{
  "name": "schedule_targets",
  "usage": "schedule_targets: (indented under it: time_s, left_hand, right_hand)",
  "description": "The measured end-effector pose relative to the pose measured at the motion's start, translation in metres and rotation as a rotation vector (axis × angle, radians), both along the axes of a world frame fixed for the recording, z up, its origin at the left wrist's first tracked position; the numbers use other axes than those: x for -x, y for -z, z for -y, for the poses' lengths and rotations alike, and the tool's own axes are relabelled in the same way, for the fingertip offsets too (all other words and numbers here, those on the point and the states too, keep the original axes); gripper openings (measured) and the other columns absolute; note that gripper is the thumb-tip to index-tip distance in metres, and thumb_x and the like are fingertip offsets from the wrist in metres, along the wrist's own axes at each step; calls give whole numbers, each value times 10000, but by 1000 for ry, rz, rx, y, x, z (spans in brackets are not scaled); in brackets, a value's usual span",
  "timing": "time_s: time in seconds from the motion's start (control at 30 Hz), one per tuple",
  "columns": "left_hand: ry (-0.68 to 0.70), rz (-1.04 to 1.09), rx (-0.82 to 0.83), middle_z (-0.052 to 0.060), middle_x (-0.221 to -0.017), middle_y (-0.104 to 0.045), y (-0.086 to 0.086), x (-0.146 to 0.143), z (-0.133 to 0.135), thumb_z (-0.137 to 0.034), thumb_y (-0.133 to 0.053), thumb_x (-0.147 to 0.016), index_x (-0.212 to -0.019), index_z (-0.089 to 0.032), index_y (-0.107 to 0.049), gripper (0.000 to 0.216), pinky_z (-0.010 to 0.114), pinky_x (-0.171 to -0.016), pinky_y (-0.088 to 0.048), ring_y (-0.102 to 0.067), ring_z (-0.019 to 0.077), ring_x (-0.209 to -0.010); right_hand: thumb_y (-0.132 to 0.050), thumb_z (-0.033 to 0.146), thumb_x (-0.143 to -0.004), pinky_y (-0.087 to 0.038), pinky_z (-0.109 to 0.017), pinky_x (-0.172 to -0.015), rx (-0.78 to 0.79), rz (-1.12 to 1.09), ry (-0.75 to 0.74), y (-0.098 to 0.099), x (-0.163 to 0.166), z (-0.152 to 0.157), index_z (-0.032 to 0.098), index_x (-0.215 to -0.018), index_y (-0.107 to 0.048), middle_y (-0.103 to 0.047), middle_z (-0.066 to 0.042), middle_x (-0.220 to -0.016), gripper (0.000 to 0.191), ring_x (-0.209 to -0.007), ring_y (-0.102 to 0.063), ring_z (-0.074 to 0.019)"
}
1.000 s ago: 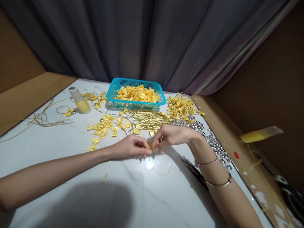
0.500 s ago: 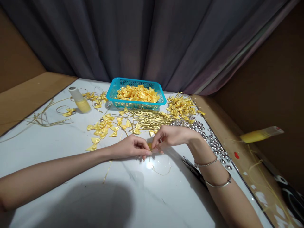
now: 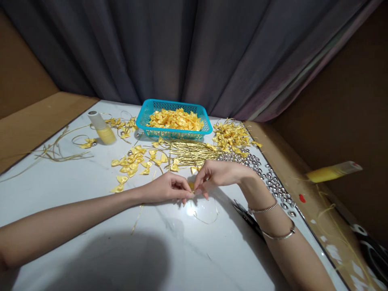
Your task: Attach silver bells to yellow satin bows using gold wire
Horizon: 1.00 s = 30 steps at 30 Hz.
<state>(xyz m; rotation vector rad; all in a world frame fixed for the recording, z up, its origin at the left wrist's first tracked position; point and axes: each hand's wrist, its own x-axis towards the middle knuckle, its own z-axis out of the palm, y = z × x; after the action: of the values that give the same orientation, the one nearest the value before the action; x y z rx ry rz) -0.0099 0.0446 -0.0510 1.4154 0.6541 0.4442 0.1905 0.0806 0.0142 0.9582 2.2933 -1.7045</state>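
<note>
My left hand (image 3: 165,189) and my right hand (image 3: 218,173) meet fingertip to fingertip over the white table (image 3: 91,210). Both pinch one small yellow ribbon bow (image 3: 191,186) between them. A thin gold wire (image 3: 207,218) curls down from the bow onto the table. Just behind my hands lies a bundle of gold wires (image 3: 189,153), with loose yellow bows (image 3: 133,161) scattered to its left.
A blue basket (image 3: 145,117) full of yellow bows stands at the back. A heap of wired bows (image 3: 232,135) and silver beads (image 3: 273,182) line the right edge. A yellow bottle (image 3: 101,127) lies back left. Dark pliers (image 3: 247,216) rest by my right forearm.
My right hand's fingers have shifted slightly on the bow; otherwise both hands stay in place.
</note>
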Motion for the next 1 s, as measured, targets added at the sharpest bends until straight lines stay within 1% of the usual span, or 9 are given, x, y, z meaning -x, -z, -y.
schedule_targets:
  time_s: [0.1, 0.17, 0.3, 0.4, 0.5, 0.6, 0.8, 0.9, 1.0]
  left_hand:
    - [-12, 15, -4, 10, -633, -642, 0, 0, 0, -295, -679, -776, -754, -120, -652, 178, 204, -552, -438, -565, 95, -566]
    - [-16, 33, 5, 16, -658, -650, 0, -1, 1, -289, -686, -767, -775, -119, -653, 174, 211, -579, -453, -579, 102, -594]
    - [-31, 22, -15, 24, -700, -667, 0, 0, 1, -272, -705, -743, -804, -121, -665, 168, 209, -606, -455, -590, 107, -635]
    - [-29, 24, -21, 28, -697, -677, 1, 1, 1, -275, -687, -762, -811, -120, -681, 163, 207, -605, -460, -592, 107, -631]
    - [-27, 32, -24, 31, -695, -689, 1, 1, 1, -272, -674, -775, -813, -119, -695, 159, 200, -604, -465, -596, 106, -627]
    - [-25, 12, -33, 32, -696, -700, 1, 0, 1, -265, -666, -781, -808, -120, -707, 153, 187, -593, -460, -595, 102, -621]
    - [-22, -38, -71, 43, -715, -715, -2, 1, 2, -263, -652, -783, -790, -121, -722, 158, 183, -595, -457, -605, 108, -634]
    - [-20, -40, -75, 43, -712, -715, -2, 2, 3, -272, -647, -781, -796, -124, -722, 166, 191, -595, -460, -607, 113, -629]
    - [-19, -43, -80, 43, -708, -712, -1, 1, 2, -276, -647, -780, -791, -122, -719, 170, 196, -595, -461, -606, 114, -626]
  right_hand:
    - [-603, 180, -735, -371, -207, -498, 15, -10, 11, -2, 0, 1, 98, -845, -747, -683, -29, -598, 200, -514, -475, -87]
    - [-612, 184, -735, -358, -205, -491, 18, -27, 17, -3, -1, 1, 90, -852, -744, -684, -32, -600, 200, -513, -457, -83]
    - [-631, 187, -738, -373, -203, -512, 31, -40, 26, -4, -3, 0, 97, -828, -742, -684, -28, -603, 169, -539, -480, -87]
    - [-634, 184, -745, -380, -200, -519, 41, -41, 14, -3, -3, -1, 102, -822, -742, -687, -27, -607, 156, -543, -484, -86]
    - [-640, 207, -755, -396, -200, -530, 64, -39, 0, -3, -2, -1, 95, -850, -741, -690, -33, -613, 178, -549, -500, -89]
    - [-647, 224, -753, -396, -195, -504, 85, -26, -4, -4, -1, 0, 79, -872, -739, -690, -39, -613, 209, -526, -497, -84]
    - [-602, 142, -734, -399, -189, -485, 78, 3, -8, -7, 1, 2, 71, -862, -738, -696, -36, -609, 200, -493, -493, -76]
    - [-595, 126, -729, -398, -188, -485, 78, 8, -4, -7, 1, 3, 82, -848, -741, -697, -28, -606, 193, -494, -492, -76]
    - [-591, 132, -737, -371, -184, -468, 64, 9, -7, -6, 2, 3, 96, -858, -744, -695, -19, -595, 198, -484, -466, -72]
